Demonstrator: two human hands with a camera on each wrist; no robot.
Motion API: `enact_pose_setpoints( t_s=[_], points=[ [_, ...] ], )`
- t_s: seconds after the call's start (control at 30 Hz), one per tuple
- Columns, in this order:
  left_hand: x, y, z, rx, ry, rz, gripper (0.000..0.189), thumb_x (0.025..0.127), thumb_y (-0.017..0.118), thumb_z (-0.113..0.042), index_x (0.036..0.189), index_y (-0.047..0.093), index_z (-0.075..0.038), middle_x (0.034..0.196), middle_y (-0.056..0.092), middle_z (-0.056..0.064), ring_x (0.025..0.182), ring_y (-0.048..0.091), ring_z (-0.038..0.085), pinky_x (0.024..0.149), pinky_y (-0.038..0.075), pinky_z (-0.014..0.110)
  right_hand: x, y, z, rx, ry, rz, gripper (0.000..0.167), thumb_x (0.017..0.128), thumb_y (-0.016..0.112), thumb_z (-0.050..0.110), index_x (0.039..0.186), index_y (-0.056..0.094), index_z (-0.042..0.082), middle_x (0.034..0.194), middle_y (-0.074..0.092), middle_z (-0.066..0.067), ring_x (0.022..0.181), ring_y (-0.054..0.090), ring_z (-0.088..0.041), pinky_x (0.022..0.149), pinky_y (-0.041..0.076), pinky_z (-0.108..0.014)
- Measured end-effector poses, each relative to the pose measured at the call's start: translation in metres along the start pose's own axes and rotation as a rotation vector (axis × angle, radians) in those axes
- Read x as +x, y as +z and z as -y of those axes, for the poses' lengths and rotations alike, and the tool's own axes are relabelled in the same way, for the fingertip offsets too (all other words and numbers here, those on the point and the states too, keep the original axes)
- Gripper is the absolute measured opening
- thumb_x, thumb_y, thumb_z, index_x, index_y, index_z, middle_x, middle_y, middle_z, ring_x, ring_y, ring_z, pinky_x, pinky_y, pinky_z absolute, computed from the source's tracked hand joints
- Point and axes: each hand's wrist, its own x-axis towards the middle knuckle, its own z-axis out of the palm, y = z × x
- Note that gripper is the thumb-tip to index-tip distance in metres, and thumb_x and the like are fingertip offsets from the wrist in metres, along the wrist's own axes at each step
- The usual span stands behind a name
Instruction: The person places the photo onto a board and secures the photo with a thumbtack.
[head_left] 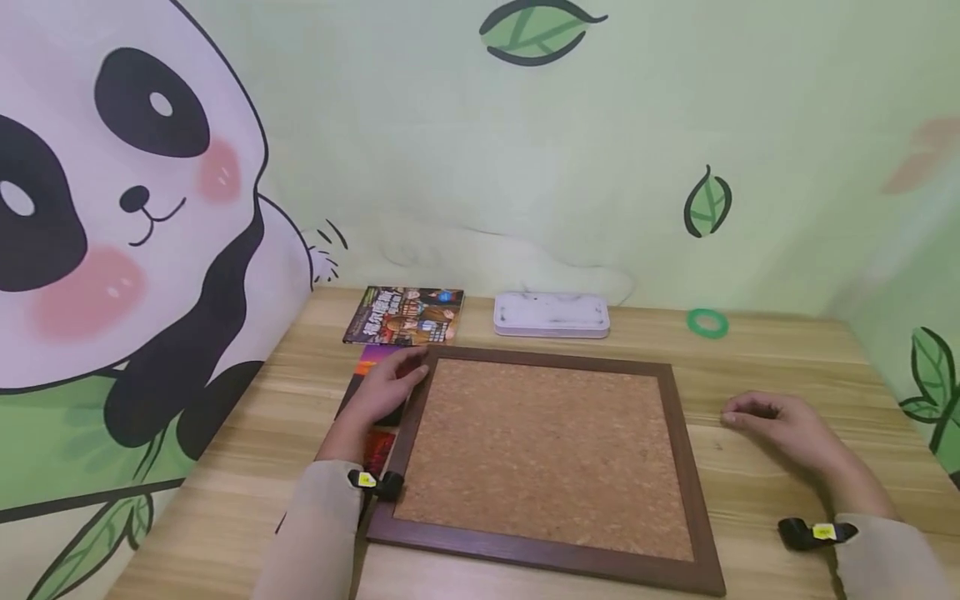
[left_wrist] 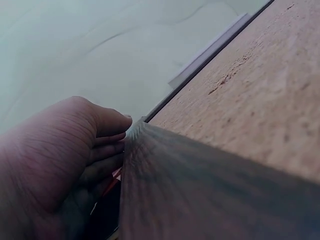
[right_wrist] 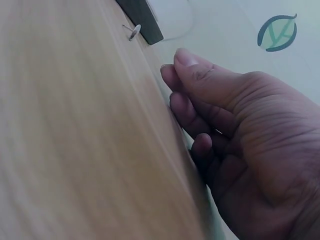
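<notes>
A cork board (head_left: 547,454) in a dark brown wooden frame lies flat on the table, its left edge over some books. My left hand (head_left: 388,387) rests against the frame's upper left corner. In the left wrist view, the fingers of that hand (left_wrist: 65,150) lie along the outer side of the frame (left_wrist: 200,190), with the thumb tip near the corner. To the right of the board, my right hand (head_left: 787,429) rests on the table, fingers loosely curled around nothing visible. A silver thumbtack (right_wrist: 134,32) lies on the table in the right wrist view, apart from the fingertips.
Behind the board stand a comic-covered book (head_left: 405,317), a white tin case (head_left: 551,315) and a green tape ring (head_left: 707,323). More books (head_left: 381,358) sit partly under the left hand and board. A wall painted with a panda (head_left: 172,208) bounds the table.
</notes>
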Motion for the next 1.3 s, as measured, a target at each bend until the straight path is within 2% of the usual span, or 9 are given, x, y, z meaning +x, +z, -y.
enact_pose_setpoints(
  t_s=[0.1, 0.23, 0.43, 0.57, 0.7, 0.87, 1.0, 1.13, 1.3],
  points=[
    [-0.003, 0.001, 0.0, 0.024, 0.01, -0.02, 0.045, 0.102, 0.06, -0.028, 0.143, 0.055, -0.011, 0.143, 0.056, 0.014, 0.134, 0.048, 0.034, 0.109, 0.037, 0.054, 0.0, -0.001, -0.001, -0.006, -0.004, -0.013, 0.028, 0.098, 0.066, 0.039, 0.11, 0.074, 0.015, 0.11, 0.071, -0.005, 0.096, 0.058, 0.003, 0.079, 0.044, -0.018],
    [-0.001, -0.003, -0.002, 0.058, 0.022, 0.006, 0.046, 0.102, 0.059, -0.03, 0.144, 0.054, -0.012, 0.142, 0.056, 0.012, 0.133, 0.049, 0.032, 0.108, 0.039, 0.052, 0.0, -0.001, 0.0, -0.015, 0.023, -0.027, 0.034, 0.099, 0.064, 0.041, 0.114, 0.072, 0.011, 0.117, 0.07, -0.011, 0.1, 0.052, 0.009, 0.084, 0.043, -0.026],
    [0.006, -0.01, -0.009, 0.088, 0.06, -0.057, 0.044, 0.102, 0.061, -0.025, 0.142, 0.055, -0.01, 0.139, 0.058, 0.014, 0.128, 0.053, 0.032, 0.106, 0.041, 0.052, 0.009, -0.005, 0.013, 0.071, 0.042, -0.036, 0.046, 0.102, 0.058, 0.042, 0.124, 0.066, 0.002, 0.115, 0.07, -0.007, 0.096, 0.055, 0.004, 0.08, 0.047, -0.029],
    [0.009, -0.008, -0.011, 0.097, 0.095, -0.009, 0.046, 0.102, 0.057, -0.019, 0.147, 0.05, -0.012, 0.147, 0.052, 0.013, 0.136, 0.046, 0.032, 0.112, 0.035, 0.052, 0.015, -0.016, 0.041, 0.115, -0.039, -0.021, 0.042, 0.104, 0.056, 0.034, 0.126, 0.063, -0.002, 0.11, 0.071, 0.001, 0.094, 0.062, 0.0, 0.076, 0.05, -0.02],
    [0.007, -0.004, -0.007, 0.086, 0.092, 0.029, 0.05, 0.101, 0.055, -0.012, 0.15, 0.047, -0.013, 0.154, 0.045, 0.013, 0.143, 0.038, 0.033, 0.116, 0.027, 0.052, 0.033, -0.013, 0.096, 0.09, -0.107, 0.011, 0.041, 0.103, 0.057, 0.038, 0.126, 0.064, 0.005, 0.115, 0.07, -0.004, 0.1, 0.064, -0.005, 0.082, 0.05, -0.024],
    [0.003, -0.007, -0.003, 0.024, 0.084, 0.086, 0.059, 0.098, 0.059, -0.009, 0.154, 0.04, -0.011, 0.158, 0.038, 0.015, 0.146, 0.032, 0.034, 0.118, 0.023, 0.051, 0.08, 0.014, 0.174, 0.133, -0.207, 0.11, 0.036, 0.1, 0.063, 0.039, 0.12, 0.069, 0.01, 0.111, 0.071, -0.006, 0.103, 0.064, -0.02, 0.086, 0.05, -0.035],
    [0.001, -0.012, -0.001, -0.056, 0.061, 0.138, 0.067, 0.095, 0.062, -0.007, 0.157, 0.035, -0.012, 0.16, 0.034, 0.014, 0.148, 0.029, 0.033, 0.119, 0.022, 0.05, 0.119, 0.047, 0.221, 0.218, -0.307, 0.185, 0.025, 0.1, 0.065, 0.029, 0.114, 0.071, 0.009, 0.107, 0.072, -0.009, 0.098, 0.062, -0.028, 0.081, 0.052, -0.037],
    [-0.001, -0.011, -0.001, -0.086, 0.052, 0.179, 0.07, 0.094, 0.062, -0.008, 0.158, 0.033, -0.012, 0.161, 0.032, 0.014, 0.148, 0.029, 0.032, 0.119, 0.022, 0.049, 0.142, 0.088, 0.243, 0.263, -0.338, 0.262, 0.018, 0.099, 0.066, 0.023, 0.111, 0.072, 0.01, 0.104, 0.073, -0.004, 0.097, 0.063, -0.028, 0.081, 0.051, -0.044],
    [-0.003, -0.012, -0.002, -0.109, 0.063, 0.185, 0.07, 0.094, 0.062, -0.006, 0.157, 0.032, -0.01, 0.161, 0.031, 0.016, 0.148, 0.029, 0.033, 0.119, 0.022, 0.049, 0.16, 0.127, 0.252, 0.319, -0.366, 0.338, 0.019, 0.099, 0.066, 0.021, 0.11, 0.073, 0.008, 0.103, 0.074, -0.01, 0.096, 0.066, -0.03, 0.08, 0.052, -0.047]
  ],
)
